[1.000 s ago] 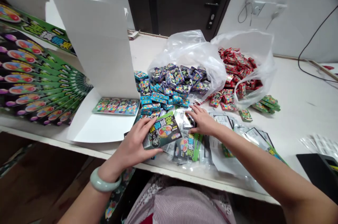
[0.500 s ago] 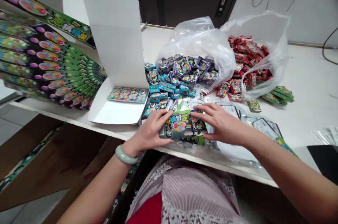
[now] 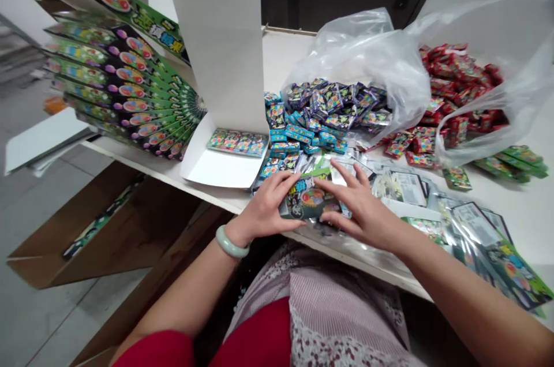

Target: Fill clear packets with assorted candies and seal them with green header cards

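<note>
A dark pouch with green edging and colourful print (image 3: 312, 197) lies near the front edge of the table. My left hand (image 3: 270, 205), below a pale green bangle, grips its left side between thumb and fingers. On the right side of the pouch rests my right hand (image 3: 357, 205), fingers spread, fingertips touching it. Just behind are small blue packets (image 3: 298, 135) and purple packets (image 3: 333, 101), partly inside a clear plastic bag (image 3: 407, 72). Flat clear pouches (image 3: 402, 185) lie to the right, partly under my right forearm.
An open white box (image 3: 220, 168) holds a strip of small packets (image 3: 238, 142). Fanned printed packaging (image 3: 142, 90) stands at the left. Red packets (image 3: 459, 81) fill another bag at the right, with green packets (image 3: 515, 162) beside it. A cardboard box (image 3: 104, 228) sits below the table.
The view has shifted, so the table's contents appear further right or larger. The pouch now covers the purple packets that showed at its right side, and my right hand has moved closer over it.
</note>
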Demonstrator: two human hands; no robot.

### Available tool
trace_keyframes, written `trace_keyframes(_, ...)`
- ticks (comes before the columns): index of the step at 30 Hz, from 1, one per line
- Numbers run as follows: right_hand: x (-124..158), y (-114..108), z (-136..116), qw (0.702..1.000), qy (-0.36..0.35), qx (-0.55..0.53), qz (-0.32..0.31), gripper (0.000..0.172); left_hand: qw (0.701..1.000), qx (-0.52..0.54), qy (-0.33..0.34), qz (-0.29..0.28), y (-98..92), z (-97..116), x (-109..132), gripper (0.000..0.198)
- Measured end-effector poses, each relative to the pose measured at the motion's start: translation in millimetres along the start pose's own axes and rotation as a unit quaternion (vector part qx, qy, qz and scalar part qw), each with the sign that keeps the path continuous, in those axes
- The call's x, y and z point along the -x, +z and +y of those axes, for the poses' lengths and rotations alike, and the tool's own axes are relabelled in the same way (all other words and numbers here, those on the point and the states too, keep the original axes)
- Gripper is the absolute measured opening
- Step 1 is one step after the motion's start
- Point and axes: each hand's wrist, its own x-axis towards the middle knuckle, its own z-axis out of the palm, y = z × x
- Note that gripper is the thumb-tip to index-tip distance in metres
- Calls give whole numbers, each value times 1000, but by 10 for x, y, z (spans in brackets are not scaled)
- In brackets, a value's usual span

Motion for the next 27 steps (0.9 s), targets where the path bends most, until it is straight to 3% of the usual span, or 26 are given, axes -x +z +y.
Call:
trace_keyframes(3,-128,44,21,988,70,-60,127,40,993,-43,-78,76,-327,-123,145,90)
trace_keyframes(4,-174,94,27,983,97,-70,140,36,985,-70,-111,113,-450,-166,212,88)
trace_keyframes(5,-221,170,21,983,113,-74,123,32,975,-98,-136,148,-563,-204,282,87)
trace_keyframes(7,-317,393,-31,992,104,-73,25,32,957,-140,-163,195,-719,-258,406,87)
trace_keyframes(10,-457,794,-177,990,80,-68,-91,45,951,-150,-168,209,-743,-286,516,89)
trace_keyframes(12,-530,1001,-253,987,103,-66,-102,51,954,-138,-165,207,-678,-291,541,91)
trace_keyframes(14,-577,1114,-269,983,131,-77,-102,43,957,-125,-162,205,-620,-302,551,90)
trace_keyframes(17,-586,1103,-170,973,166,-127,-102,23,960,-114,-153,207,-605,-327,574,89)
trace_keyframes(19,-552,1000,-50,963,192,-162,-96,19,962,-107,-146,205,-629,-334,598,90)
trace_keyframes(21,-486,846,79,935,246,-245,-66,23,968,-93,-142,184,-648,-327,612,90)
trace_keyframes(25,-293,527,268,792,389,-470,25,36,986,-71,-114,103,-579,-284,567,88)
trace_keyframes(27,-193,419,306,762,410,-497,67,48,992,-72,-87,64,-477,-258,508,88)
